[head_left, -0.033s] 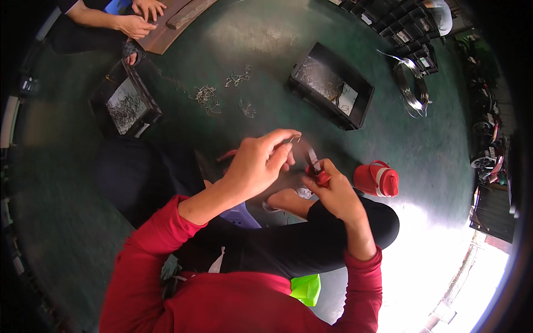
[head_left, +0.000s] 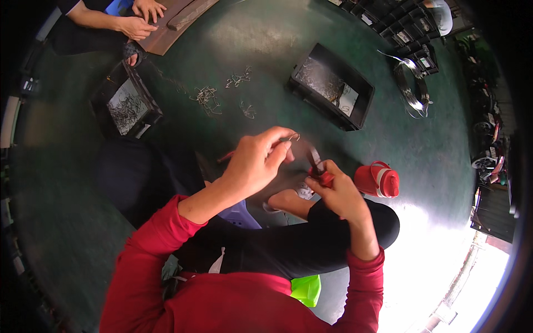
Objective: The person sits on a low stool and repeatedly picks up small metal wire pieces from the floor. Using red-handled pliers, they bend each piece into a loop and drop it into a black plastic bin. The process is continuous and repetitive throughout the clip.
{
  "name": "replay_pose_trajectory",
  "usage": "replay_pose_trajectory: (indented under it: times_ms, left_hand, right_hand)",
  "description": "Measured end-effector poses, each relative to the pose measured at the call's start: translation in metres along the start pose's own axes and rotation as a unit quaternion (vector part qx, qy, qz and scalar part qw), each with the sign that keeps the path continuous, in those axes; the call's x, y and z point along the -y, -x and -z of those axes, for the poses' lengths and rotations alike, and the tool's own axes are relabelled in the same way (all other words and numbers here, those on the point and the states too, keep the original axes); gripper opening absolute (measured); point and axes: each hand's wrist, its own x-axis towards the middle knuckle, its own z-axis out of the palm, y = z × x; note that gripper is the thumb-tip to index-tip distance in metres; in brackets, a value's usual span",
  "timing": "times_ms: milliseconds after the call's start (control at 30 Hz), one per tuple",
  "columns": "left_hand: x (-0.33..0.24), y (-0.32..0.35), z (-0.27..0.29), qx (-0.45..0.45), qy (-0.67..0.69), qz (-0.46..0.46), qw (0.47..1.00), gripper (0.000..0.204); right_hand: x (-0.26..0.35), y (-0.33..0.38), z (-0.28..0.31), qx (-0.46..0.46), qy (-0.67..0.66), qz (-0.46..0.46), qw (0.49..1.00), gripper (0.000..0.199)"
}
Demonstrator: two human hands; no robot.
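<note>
In front of me, my left hand [head_left: 258,158] is closed, thumb and fingers pinching a small bent wire hook [head_left: 295,137] whose curved end sticks out past the fingertips. Red-handled pliers [head_left: 315,157] are gripped in my right hand [head_left: 345,194], with the dark metal head pointing up and toward the hook. A small gap separates the pliers' head from the wire; blur hides whether the jaws are apart. Beyond my hands, small piles of bent wire hooks [head_left: 206,100] lie on the green floor [head_left: 261,61].
A black crate [head_left: 361,114] with wire pieces stands ahead right, another black crate [head_left: 152,114] ahead left. A wire coil [head_left: 413,89] lies far right. A red jug [head_left: 377,179] stands beside my right knee. Another person's hands [head_left: 139,26] rest near a brown board [head_left: 166,33].
My right hand and the pliers have shifted slightly right and down, away from the wire hook. My left hand has moved slightly left, still pinching the hook.
</note>
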Motion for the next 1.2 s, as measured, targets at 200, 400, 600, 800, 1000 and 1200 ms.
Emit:
replay_pose_trajectory:
  times_ms: [200,400,600,800,1000,1200]
  left_hand:
    - [0.01,-0.032,-0.002,-0.041,0.054,0.057,0.996,0.01]
    - [0.022,-0.13,-0.028,0.011,0.046,0.09,0.995,0.021]
    - [0.066,-0.3,-0.04,-0.044,-0.2,-0.09,0.975,0.045]
    - [0.212,-0.261,0.039,-0.039,-0.344,0.031,0.938,0.017]
    - [0.302,-0.208,0.054,0.0,-0.439,0.038,0.898,0.01]
    - [0.309,-0.201,0.032,0.03,-0.513,-0.08,0.854,0.026]
  right_hand:
    - [-0.012,0.005,0.051,-0.003,0.21,-0.047,0.977,0.031]
    - [-0.035,0.005,0.06,-0.013,0.251,-0.045,0.967,0.029]
    - [-0.047,0.006,0.063,-0.016,0.269,-0.068,0.961,0.026]
    - [-0.046,-0.002,0.064,-0.02,0.296,-0.074,0.952,0.03]
    - [-0.034,-0.017,0.062,0.035,0.286,-0.067,0.955,0.027]
    - [-0.027,-0.03,0.062,0.068,0.299,-0.084,0.948,0.024]
